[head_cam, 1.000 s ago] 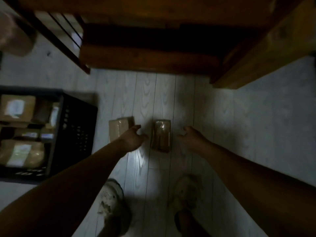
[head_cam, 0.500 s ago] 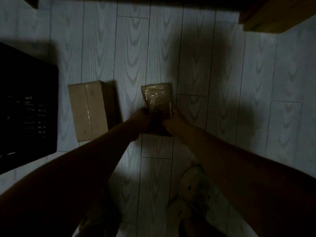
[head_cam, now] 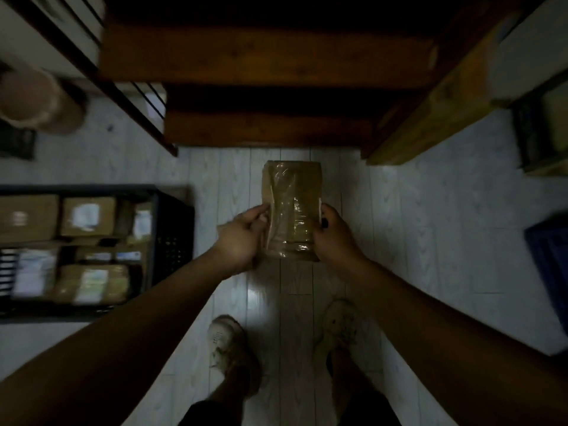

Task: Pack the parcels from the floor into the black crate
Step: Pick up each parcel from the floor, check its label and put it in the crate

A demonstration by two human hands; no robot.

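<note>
A brown parcel wrapped in shiny clear tape is held up off the pale plank floor, in the middle of the view. My left hand grips its left edge and my right hand grips its right edge. The black crate stands on the floor at the left, with several cardboard parcels packed inside it. The other cardboard box seen earlier on the floor is out of view.
Dark wooden stair steps rise straight ahead, with a wooden beam at the right and a black metal railing at the left. A blue bin sits at the right edge. My two shoes stand below the parcel.
Both hands closed on the taped parcel and lifted it off the floor. The view rose, bringing the crate and stairs back into sight.
</note>
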